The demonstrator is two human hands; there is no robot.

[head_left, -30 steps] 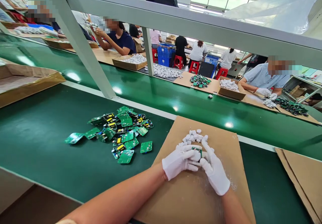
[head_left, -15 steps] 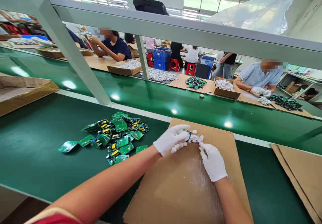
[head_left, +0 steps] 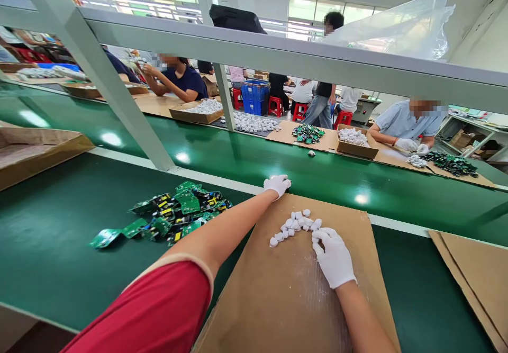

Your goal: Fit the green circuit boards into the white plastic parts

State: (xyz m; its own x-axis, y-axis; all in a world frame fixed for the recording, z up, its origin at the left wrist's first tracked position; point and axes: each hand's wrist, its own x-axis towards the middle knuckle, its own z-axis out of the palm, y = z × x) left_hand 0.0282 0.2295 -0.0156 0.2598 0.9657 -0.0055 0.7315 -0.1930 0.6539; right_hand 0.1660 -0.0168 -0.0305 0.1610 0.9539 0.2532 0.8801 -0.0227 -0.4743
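Observation:
My gloved left hand (head_left: 278, 184) is stretched out over the far edge of the cardboard sheet, at the green conveyor belt. Its fingers are closed on a circuit board, of which only a small dark edge shows at the fingertips. A loose cluster of small white pieces (head_left: 291, 224) lies on the cardboard sheet (head_left: 286, 295). At the right end of that cluster is my gloved right hand (head_left: 334, 258), thumb and fingertips pinched together on a small white piece, largely hidden. Left of my left forearm, a heap of green circuit boards (head_left: 187, 201) lies on the dark green table.
Beyond the white strip runs the belt (head_left: 222, 154), carrying one small item (head_left: 311, 153). A slanted grey post (head_left: 123, 88) and a shelf beam cross the view. A cardboard tray (head_left: 39, 154) is at left, cardboard sheets (head_left: 476, 273) at right. Co-workers sit across the belt.
My left hand has moved forward and away from the white pieces to the belt, taking the circuit board with it. My right hand has stayed beside the cluster.

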